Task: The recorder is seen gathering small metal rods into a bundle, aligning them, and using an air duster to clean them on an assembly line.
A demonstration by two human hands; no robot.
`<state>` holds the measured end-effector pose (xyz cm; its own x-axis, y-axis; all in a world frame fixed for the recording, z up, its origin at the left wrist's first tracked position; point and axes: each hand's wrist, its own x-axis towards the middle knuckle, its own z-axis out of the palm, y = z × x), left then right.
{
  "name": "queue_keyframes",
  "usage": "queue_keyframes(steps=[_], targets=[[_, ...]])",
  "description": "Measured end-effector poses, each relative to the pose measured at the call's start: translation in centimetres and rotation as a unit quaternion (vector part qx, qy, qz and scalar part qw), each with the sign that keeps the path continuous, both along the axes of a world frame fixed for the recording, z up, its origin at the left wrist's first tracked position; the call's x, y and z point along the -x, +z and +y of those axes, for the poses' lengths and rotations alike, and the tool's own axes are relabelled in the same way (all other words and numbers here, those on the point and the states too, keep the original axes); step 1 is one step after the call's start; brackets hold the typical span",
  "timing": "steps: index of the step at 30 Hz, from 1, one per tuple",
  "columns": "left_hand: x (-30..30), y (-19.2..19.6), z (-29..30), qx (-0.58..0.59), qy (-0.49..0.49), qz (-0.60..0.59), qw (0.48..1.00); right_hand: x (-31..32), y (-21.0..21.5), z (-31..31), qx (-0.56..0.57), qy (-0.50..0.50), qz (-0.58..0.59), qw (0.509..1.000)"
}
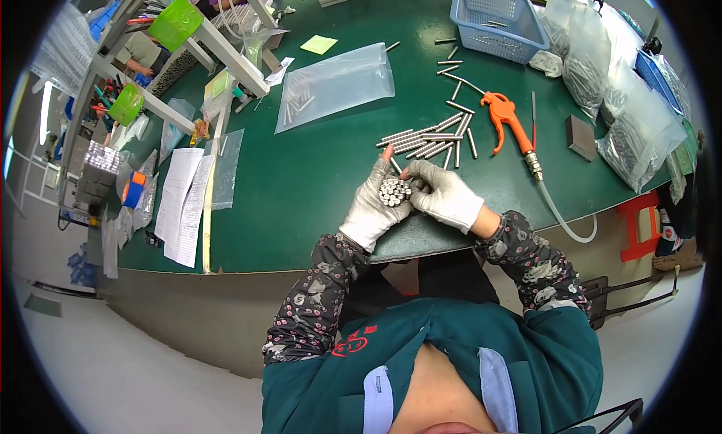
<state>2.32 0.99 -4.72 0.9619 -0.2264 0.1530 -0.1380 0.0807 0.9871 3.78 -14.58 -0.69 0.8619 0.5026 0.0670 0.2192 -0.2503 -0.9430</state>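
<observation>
My left hand (372, 206), in a white glove with bare fingertips, is wrapped round a bundle of metal pins (394, 192) whose round ends face up. My right hand (445, 196), gloved the same way, is closed at the bundle's right side, thumb and fingers pressed together there. Whether a single pin sits between those fingertips is too small to tell. Just beyond both hands lies a loose heap of metal pins (426, 141) on the green table (331, 163). A few more pins are scattered farther off, towards the blue basket.
An orange air gun (505, 122) with a clear hose lies to the right, near a dark block (580, 138). A blue basket (500, 28) and filled plastic bags (639, 144) stand behind. Left are a clear bag (335, 88), paper sheets (184, 201) and a metal rack (233, 43).
</observation>
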Motion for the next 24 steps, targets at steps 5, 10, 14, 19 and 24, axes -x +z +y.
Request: queue_keyframes(steps=[5, 10, 14, 19, 24], targets=[[0.0, -0.2, 0.1, 0.012, -0.004, -0.003, 1.000, -0.1, -0.1, -0.1, 0.000, 0.002, 0.007, 1.000], [0.0, -0.1, 0.0, -0.004, -0.002, -0.011, 1.000, -0.1, -0.3, -0.1, -0.006, 0.007, 0.003, 1.000], [-0.1, -0.1, 0.0, -0.024, 0.009, -0.014, 1.000, -0.1, 0.1, -0.2, -0.015, 0.002, -0.005, 1.000], [0.2, 0.6, 0.1, -0.016, 0.001, -0.012, 1.000, -1.0, 2.5, -0.5, 0.065, 0.011, -0.336, 0.940], [0.2, 1.1, -0.3, 0.051, -0.017, 0.015, 0.998, -1.5, 4.1, 0.6, 0.199, 0.074, -0.392, 0.895]])
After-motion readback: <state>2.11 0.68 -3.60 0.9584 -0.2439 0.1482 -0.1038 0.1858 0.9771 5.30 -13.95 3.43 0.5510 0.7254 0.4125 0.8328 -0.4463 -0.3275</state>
